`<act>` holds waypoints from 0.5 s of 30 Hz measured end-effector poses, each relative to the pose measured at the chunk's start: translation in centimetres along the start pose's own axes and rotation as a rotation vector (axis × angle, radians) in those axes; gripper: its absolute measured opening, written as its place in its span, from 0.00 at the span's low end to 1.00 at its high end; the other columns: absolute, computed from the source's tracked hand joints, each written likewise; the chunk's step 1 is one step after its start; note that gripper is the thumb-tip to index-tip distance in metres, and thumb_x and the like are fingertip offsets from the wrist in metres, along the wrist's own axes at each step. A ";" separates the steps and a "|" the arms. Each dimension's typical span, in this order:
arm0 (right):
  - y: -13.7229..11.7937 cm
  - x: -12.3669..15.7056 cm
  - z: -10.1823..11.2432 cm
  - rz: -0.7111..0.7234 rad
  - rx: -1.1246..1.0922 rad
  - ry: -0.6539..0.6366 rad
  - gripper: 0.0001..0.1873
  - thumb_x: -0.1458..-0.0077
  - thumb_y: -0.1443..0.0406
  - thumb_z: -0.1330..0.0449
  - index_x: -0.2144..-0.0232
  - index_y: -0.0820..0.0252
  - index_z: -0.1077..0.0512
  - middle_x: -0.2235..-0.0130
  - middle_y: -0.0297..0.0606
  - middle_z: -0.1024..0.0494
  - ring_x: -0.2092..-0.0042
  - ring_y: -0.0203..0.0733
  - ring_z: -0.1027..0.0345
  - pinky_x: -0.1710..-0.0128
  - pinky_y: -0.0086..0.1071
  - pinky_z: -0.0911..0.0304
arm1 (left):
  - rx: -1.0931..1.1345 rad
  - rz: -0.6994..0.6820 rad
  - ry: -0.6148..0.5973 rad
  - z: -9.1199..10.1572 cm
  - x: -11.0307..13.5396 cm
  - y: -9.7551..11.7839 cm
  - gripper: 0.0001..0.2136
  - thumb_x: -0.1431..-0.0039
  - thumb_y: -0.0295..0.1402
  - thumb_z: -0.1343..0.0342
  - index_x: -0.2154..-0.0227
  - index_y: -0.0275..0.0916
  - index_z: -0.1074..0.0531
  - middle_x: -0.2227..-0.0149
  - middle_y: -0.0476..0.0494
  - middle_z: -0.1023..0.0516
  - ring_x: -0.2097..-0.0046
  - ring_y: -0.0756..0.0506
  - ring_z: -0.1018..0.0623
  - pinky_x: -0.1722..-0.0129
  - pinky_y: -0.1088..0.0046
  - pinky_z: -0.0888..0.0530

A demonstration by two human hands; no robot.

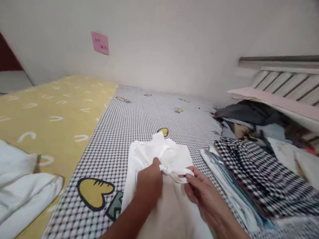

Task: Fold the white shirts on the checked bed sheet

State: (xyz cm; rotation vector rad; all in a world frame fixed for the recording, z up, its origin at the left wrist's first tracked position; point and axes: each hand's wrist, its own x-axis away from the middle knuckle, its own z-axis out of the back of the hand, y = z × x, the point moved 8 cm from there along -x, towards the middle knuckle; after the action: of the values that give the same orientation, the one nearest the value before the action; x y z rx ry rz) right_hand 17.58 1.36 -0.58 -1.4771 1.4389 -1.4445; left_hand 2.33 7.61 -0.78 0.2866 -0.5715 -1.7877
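White crumpled cloth (164, 159) lies bunched, gripped by left hand (149, 181) and right hand (203, 191) on checked sheet (139, 113).

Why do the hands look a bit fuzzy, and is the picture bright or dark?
Head view: the left hand and right hand are slightly smeared where they grip the white cloth; soft, even light, no hard shadows or glare; the wall's pink note is too blurry to read; the edges look bent and stretched.
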 end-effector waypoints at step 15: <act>-1.2 0.1 0.5 0.277 0.962 0.118 0.39 0.55 0.57 0.35 0.39 0.44 0.38 0.33 0.41 0.46 0.42 0.50 0.36 0.52 0.41 0.34 | 0.027 -0.049 0.036 0.2 -0.3 -0.1 0.07 0.41 0.29 0.54 0.60 0.45 0.38 0.68 0.51 0.21 0.63 0.43 0.21 0.68 0.70 0.39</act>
State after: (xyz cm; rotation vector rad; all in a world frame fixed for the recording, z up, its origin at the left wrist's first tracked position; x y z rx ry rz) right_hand 18.40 1.42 0.46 -0.5739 0.7427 -1.6910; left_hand 2.21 7.94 -0.74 0.3530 -0.5682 -1.8193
